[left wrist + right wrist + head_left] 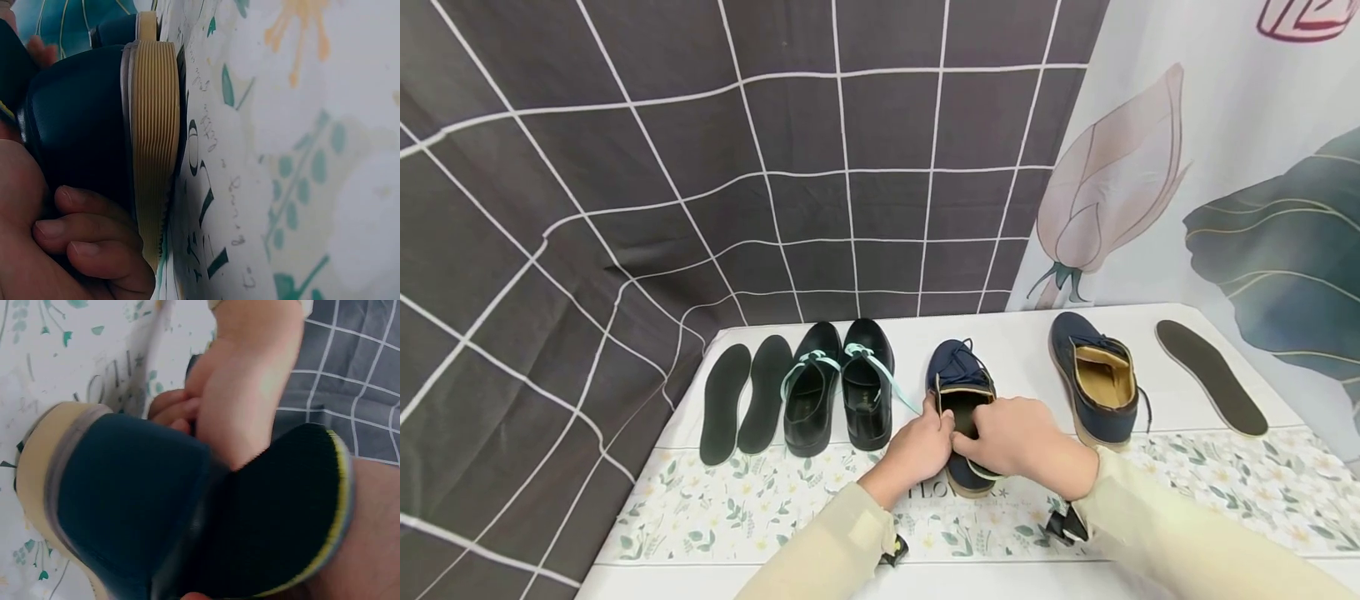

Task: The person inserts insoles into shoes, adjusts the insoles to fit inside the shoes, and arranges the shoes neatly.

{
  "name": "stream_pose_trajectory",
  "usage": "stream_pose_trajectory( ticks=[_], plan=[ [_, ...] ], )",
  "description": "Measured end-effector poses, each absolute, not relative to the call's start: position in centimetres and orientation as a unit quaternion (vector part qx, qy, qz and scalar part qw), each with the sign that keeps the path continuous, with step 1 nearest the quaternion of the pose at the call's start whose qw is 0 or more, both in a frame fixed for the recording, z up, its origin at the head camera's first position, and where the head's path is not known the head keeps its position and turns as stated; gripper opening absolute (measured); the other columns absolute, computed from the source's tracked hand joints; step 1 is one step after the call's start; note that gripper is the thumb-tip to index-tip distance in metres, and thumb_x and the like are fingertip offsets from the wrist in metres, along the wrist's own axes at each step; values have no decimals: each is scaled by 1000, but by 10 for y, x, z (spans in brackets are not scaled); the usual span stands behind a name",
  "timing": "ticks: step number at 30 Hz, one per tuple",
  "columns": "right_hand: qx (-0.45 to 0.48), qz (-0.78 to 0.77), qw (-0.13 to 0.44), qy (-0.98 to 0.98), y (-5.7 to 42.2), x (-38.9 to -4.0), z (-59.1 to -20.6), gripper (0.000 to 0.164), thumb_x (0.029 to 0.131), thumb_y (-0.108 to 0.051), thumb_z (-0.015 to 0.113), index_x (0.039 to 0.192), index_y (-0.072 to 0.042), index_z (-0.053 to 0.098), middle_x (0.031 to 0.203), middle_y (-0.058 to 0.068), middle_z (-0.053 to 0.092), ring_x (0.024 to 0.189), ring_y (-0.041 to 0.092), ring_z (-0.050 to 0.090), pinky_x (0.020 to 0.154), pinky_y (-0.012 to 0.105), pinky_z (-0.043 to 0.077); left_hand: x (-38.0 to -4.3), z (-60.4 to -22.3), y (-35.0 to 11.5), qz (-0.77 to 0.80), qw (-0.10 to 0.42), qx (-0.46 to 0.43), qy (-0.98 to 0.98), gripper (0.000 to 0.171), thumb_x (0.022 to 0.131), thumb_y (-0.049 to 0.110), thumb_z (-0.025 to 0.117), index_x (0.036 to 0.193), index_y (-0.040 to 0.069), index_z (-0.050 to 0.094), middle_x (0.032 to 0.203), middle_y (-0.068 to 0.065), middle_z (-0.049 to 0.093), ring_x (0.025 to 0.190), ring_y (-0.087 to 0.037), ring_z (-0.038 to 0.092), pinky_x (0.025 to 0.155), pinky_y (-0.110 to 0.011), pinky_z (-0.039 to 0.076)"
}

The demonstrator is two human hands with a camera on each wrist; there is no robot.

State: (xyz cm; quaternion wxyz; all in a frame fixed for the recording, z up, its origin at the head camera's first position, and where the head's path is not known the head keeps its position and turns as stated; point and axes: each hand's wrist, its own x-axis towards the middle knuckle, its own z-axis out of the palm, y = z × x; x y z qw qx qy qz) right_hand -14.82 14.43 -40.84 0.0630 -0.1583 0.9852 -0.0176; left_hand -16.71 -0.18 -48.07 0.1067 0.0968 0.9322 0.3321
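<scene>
A navy lace-up shoe (957, 365) stands between both hands, its toe facing away. My left hand (921, 450) grips its left side, with the thumb at the opening and the other fingers curled against the outer wall in the left wrist view. A dark insole (281, 512) with a yellow-edged rim lies partly in the shoe, its heel end sticking up out of the opening in the right wrist view. From the right, my right hand (1018, 433) holds this insole, thumb over the opening. Most of its fingers are hidden.
A second navy shoe (1101, 383) stands to the right, with a loose dark insole (1210, 375) beyond it. On the left are two black shoes (808, 408) with mint laces and two dark insoles (725, 404). A grid-patterned curtain (887, 200) hangs behind the table.
</scene>
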Motion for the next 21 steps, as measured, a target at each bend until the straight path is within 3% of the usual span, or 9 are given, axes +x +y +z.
stream_pose_trajectory(
  ticks=[6, 10, 15, 21],
  plan=[
    [-171, -5, 77, 982, 150, -132, -400, 53, 76, -75, 63, 75, -22, 64, 61, 0, 64, 58, 20, 59, 47, 43, 47, -167, -480, 0, 330, 119, 79, 933, 63, 109, 39, 28, 157, -2, 22, 126, -28, 71, 108, -36, 70, 91, -54, 57],
    [-183, -11, 41, 982, 152, -123, -400, 51, 73, -65, 70, 87, -17, 63, 62, 0, 62, 55, 20, 55, 44, 41, 43, -167, -479, 1, 327, 121, 74, 934, 63, 109, 39, 28, 157, -1, 22, 130, -26, 69, 111, -36, 69, 94, -54, 56],
    [-201, -61, -5, 978, 152, -119, -401, 33, 81, -45, 71, 71, -20, 52, 53, -5, 48, 46, 15, 44, 40, 33, 33, -167, -480, 0, 335, 120, 79, 931, 64, 109, 40, 27, 158, -1, 21, 131, -26, 69, 111, -36, 69, 93, -54, 56],
    [-225, -115, -22, 967, 150, -122, -403, 41, 82, -23, 67, 54, -24, 37, 48, -10, 30, 41, 9, 32, 43, 26, 23, -168, -480, -1, 338, 124, 80, 930, 65, 109, 42, 24, 158, -1, 20, 133, -26, 68, 112, -36, 68, 94, -54, 56]
  ],
)
